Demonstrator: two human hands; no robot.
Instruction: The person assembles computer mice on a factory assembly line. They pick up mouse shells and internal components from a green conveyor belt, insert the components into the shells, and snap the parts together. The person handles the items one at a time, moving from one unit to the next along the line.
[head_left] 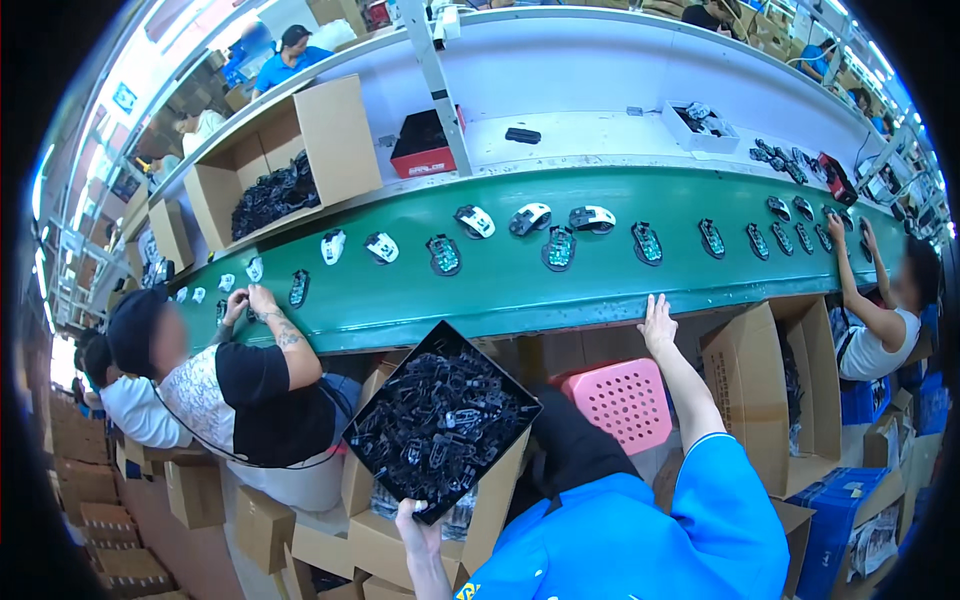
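My left hand (420, 535) grips the near corner of a square black box (447, 336), held tilted in front of my body. Small black plastic parts (435, 420) fill it in a loose heap. Fingers spread, my right hand (657, 325) rests at the near edge of the green conveyor belt (500, 300) and holds nothing. Closest to it on the belt is a black mouse base with a green circuit board (647, 243). Similar bases and several white mouse shells (474, 221) lie spaced along the belt.
A pink perforated stool (622, 405) stands below my right arm. Co-workers sit at the belt on the left (250, 380) and right (885, 320). Open cardboard boxes (755, 385) crowd the floor. A carton of black parts (275, 195) and a red-black box (422, 150) stand beyond the belt.
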